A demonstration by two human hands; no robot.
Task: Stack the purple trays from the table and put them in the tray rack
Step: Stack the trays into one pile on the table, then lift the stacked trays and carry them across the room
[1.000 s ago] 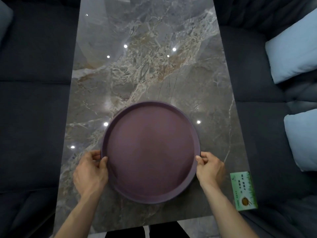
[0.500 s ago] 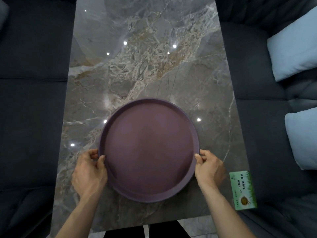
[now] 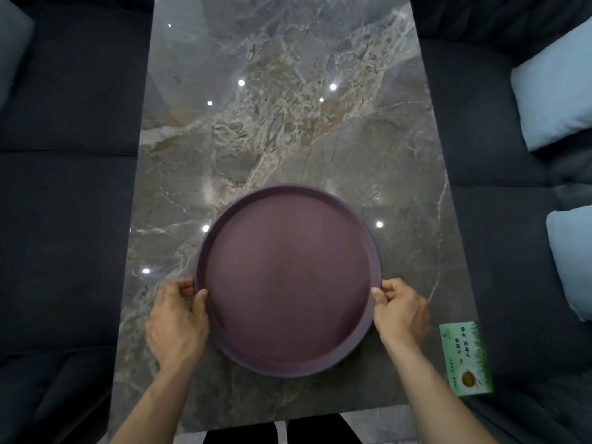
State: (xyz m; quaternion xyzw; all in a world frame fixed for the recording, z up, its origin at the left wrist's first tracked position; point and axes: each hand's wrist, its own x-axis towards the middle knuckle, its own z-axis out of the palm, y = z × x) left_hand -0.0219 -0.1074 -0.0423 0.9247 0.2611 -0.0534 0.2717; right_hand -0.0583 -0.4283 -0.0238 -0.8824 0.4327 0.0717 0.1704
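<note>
Purple tray [image 3: 288, 283] between left grip [image 3: 176, 322] and right grip [image 3: 400, 312].

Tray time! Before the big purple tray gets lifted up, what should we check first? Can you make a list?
1. Left hand gripping the tray rim: ok.
2. Right hand gripping the opposite rim: ok.
3. Tray empty, nothing to spill: ok.
4. Green box clear of the tray: ok, it sits apart at the table edge.
5. More trays stacked underneath: cannot tell.
6. Tray rack in sight: not ok, it is out of view.
</note>
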